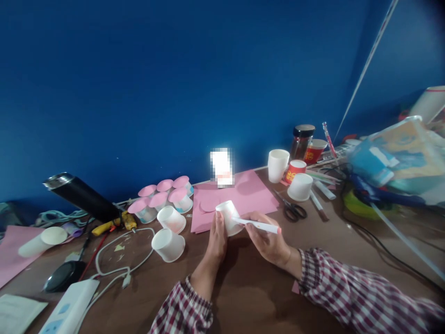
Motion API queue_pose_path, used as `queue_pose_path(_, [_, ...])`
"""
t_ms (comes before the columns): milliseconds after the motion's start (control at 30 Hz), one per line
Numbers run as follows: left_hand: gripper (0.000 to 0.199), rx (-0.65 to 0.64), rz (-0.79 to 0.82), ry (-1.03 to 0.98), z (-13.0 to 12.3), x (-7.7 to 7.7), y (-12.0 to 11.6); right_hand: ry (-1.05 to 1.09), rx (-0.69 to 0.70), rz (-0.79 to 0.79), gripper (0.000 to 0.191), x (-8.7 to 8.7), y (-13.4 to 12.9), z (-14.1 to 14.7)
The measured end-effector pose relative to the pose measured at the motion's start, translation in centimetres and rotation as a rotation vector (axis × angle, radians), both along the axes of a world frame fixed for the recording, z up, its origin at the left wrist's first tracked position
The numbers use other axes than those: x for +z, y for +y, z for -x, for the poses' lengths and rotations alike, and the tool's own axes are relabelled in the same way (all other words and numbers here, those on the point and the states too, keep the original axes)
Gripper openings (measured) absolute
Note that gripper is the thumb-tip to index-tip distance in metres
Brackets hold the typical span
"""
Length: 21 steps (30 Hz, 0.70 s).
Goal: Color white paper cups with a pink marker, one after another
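My left hand (218, 239) is wrapped round the near left side of a white paper cup (227, 215), upside down or upright I cannot tell. In my right hand (267, 241) is a white marker pen (259, 225) with a pinkish end; its tip meets the side of the cup. Pink paper sheets (248, 190) lie just behind the cup, with a pink paper circle (209, 204) on them. Left of my left hand stand two white paper cups, a nearer one (168, 245) and a farther one (171, 219). Beyond them are several cups with pink tops (159, 200).
Black scissors (294, 209), more white cups (300, 187), a red cup (295, 170) and a lidded jar (301, 141) are at right. A bulky plastic bag (399, 157) lies farther right. At left are a black tumbler (81, 195), cables and a power strip (71, 308).
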<state>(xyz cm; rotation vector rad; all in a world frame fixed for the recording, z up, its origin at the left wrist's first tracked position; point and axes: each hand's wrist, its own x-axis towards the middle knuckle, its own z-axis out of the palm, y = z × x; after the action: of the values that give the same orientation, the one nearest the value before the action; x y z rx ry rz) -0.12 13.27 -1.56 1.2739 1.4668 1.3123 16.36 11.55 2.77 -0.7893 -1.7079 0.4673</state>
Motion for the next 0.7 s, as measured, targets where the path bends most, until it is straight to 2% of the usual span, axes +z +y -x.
queue_pose_path(167, [0.082,-0.005,0.021,-0.038,-0.6,1.6,-0.3,-0.043,0.012,-0.056,0.016,0.3,-0.1,0.0])
queue_pose_path(267, [0.088,0.015,0.033,-0.040,-0.8,1.7,-0.3,-0.044,0.002,-0.046,0.015,0.3,-0.1,0.0])
queue_pose_path(400, [0.096,0.046,0.032,-0.009,-0.3,0.4,-0.1,-0.038,-0.011,-0.057,0.014,0.1,0.0,0.0])
queue_pose_path(567, [0.083,0.027,-0.002,0.051,0.8,-1.2,0.3,-0.032,-0.014,-0.061,0.016,0.0,0.1,0.1])
queue_pose_path(700, [0.082,-0.022,-0.054,0.065,1.3,-2.3,0.2,-0.041,-0.024,-0.063,0.017,0.0,0.2,0.1])
